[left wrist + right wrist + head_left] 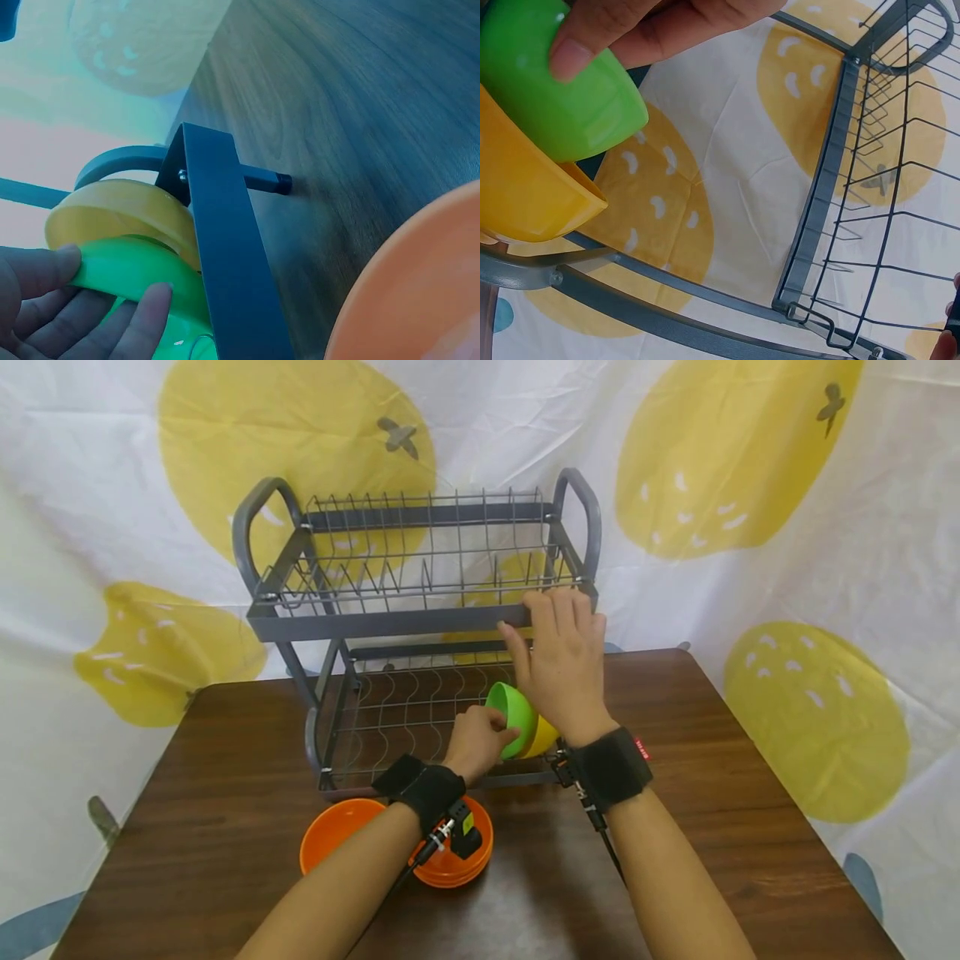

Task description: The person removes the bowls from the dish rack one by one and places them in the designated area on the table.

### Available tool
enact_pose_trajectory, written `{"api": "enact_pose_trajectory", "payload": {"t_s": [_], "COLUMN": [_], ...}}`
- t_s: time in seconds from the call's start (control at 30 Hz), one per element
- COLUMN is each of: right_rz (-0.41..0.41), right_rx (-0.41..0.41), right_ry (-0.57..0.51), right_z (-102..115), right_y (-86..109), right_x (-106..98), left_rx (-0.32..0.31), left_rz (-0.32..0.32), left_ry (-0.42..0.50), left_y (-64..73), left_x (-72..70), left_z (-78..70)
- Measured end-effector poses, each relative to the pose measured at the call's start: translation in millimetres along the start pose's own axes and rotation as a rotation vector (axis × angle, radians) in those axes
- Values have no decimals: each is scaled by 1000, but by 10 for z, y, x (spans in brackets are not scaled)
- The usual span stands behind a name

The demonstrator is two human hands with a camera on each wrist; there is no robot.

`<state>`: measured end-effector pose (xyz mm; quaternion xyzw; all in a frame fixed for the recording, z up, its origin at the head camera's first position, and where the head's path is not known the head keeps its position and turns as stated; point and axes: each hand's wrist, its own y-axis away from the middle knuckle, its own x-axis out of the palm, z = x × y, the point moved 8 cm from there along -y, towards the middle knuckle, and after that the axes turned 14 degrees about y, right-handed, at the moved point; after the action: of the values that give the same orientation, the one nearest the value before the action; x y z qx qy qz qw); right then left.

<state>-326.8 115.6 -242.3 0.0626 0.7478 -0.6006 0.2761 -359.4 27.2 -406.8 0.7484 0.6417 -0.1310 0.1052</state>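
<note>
My left hand (477, 745) pinches a green bowl (513, 714) by its rim, thumb on one side and fingers on the other. The bowl is tipped on its side, leaning beside a yellow bowl (542, 739) at the right end of the lower tier of a grey dish rack (390, 625). In the left wrist view the green bowl (142, 274) lies against the yellow bowl (124, 210), just behind the rack's edge bar (232, 240). My right hand (561, 664) grips the front rail of the upper tier near its right corner, above the bowls.
Orange bowls stand on the brown table (720, 827) in front of the rack: one (337, 827) at the left and a stack (480, 852) beside it, partly hidden by my left forearm. A patterned cloth (675, 593) hangs behind the table. Cables run from both wristbands.
</note>
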Motion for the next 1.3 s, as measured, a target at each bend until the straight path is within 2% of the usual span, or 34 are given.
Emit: {"api": "enact_pose_trajectory", "payload": {"t_s": [0.2,0.43,0.53,0.7,0.83,0.93,1.0,1.07,1.17,1.3], "right_rz": [-2,2,8,16,17,15,14,14,17,12], "right_rx": [3,2,7,9,4,2,1,1,1,7], "right_ry": [-3,-3,-10,-11,-6,-6,-8,-9,-12,-14], "right_z": [1,-4,-7,-5,6,12,16,18,16,4], "right_y": [-1,6,8,13,10,7,5,1,-4,-6], "right_x": [-2,12,11,20,22,17,14,12,13,10], "left_rx": [-57,-190,-232,-271,-265,-230,-184,-108,35,231], "left_rz": [-36,-67,-70,-67,-44,-22,-20,-20,-5,47], "left_ry": [153,580,677,733,734,692,611,479,234,-50], "left_y": [4,32,56,84,121,152,182,231,349,547], "left_x": [-84,-178,-210,-260,-303,-347,-394,-443,-471,-391], "left_z": [54,194,225,257,213,142,88,2,-173,-417]}}
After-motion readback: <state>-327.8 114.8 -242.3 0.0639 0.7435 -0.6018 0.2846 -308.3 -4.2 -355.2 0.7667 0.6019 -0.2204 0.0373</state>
